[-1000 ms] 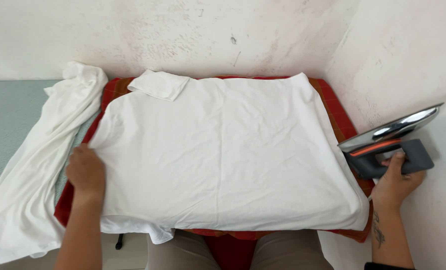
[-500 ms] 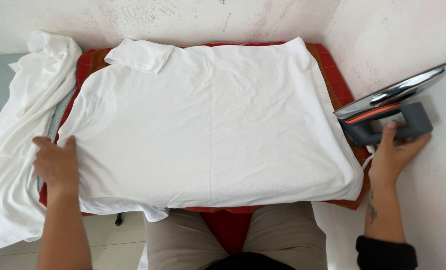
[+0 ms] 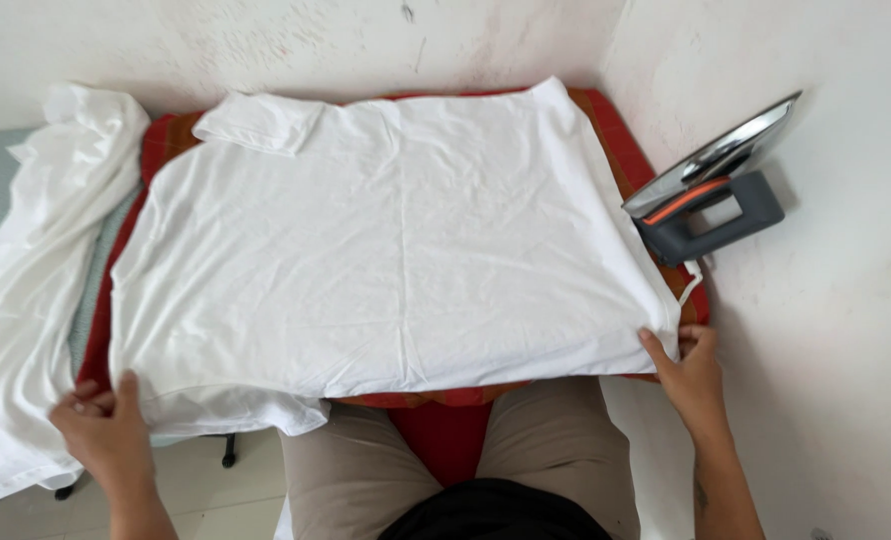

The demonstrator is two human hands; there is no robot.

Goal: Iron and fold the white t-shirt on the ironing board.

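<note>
Head view, looking down on a red padded board (image 3: 621,130) set against a white wall. White shirt (image 3: 386,240) lies spread flat across nearly the whole board, collar end to the left, hem to the right, fine creases over the front, one short sleeve (image 3: 261,120) folded at the far left corner. Second white garment (image 3: 41,280) is heaped along the left side, draped off the board edge, just beside the spread shirt. Person's tan trousers (image 3: 536,440) show below the near edge of the board.

Iron (image 3: 711,195), grey body with an orange stripe and a shiny soleplate, stands tilted on its heel at the right end of the board, leaning toward the wall, untouched by either hand.

Left hand (image 3: 106,425) is at the near left corner, fingers curled on the shirt's edge. Right hand (image 3: 691,370) is at the near right corner, pinching the hem between thumb and fingers.
</note>
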